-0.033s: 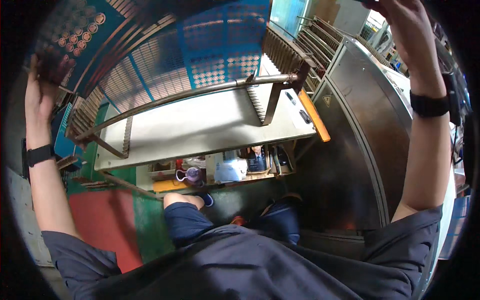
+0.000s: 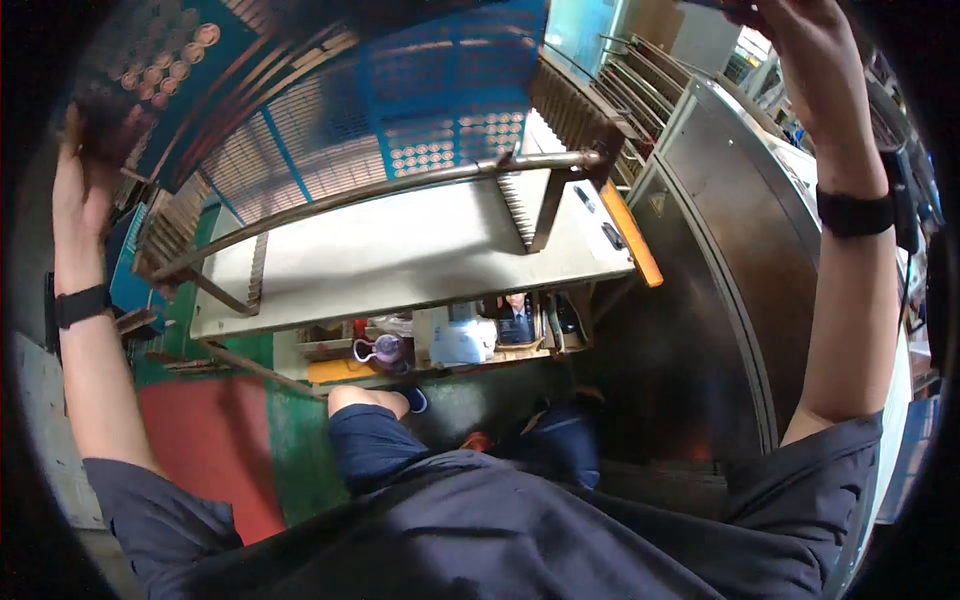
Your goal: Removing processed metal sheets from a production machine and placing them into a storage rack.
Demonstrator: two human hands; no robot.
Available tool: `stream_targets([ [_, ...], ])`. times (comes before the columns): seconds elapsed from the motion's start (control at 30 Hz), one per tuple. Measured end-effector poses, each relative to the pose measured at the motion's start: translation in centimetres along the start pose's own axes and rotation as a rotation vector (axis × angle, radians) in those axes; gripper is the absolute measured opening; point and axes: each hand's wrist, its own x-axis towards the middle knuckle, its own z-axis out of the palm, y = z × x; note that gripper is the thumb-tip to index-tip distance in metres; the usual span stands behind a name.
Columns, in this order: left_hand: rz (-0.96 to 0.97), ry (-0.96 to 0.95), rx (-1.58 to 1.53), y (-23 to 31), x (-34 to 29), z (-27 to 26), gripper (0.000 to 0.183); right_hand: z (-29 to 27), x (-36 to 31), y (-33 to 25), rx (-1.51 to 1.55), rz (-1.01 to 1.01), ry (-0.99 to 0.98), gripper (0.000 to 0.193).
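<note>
I hold a large blue perforated panel [image 2: 440, 110] with rows of round holes, raised overhead and tilted. My left hand [image 2: 80, 190] grips its left edge at the upper left. At the top right, my right hand [image 2: 800, 50] is closed on its far edge, which is cut off by the picture's rim. Both wrists wear black bands. Under the panel stands a rusty metal rack [image 2: 400, 185] with toothed slot rails, above a pale table top [image 2: 400, 265].
A grey steel machine cabinet [image 2: 720, 260] stands to the right, with an orange strip [image 2: 632, 240] along the table's end. A shelf below holds a purple jug [image 2: 385, 350] and a white container [image 2: 462, 340]. The floor [image 2: 215, 440] is painted green and red.
</note>
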Motion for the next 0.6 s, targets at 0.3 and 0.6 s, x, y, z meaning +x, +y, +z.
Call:
stream_targets([
  [0.3,0.16,-0.395,0.081,-1.5,0.7,1.3,0.041,1.0,-1.3,6.8,-0.122,0.253,0.148,0.03],
  [0.6,0.212,-0.374,0.097,-4.4,3.5,1.6,0.035,6.2,-1.5,13.0,0.013,0.299,0.245,0.028],
])
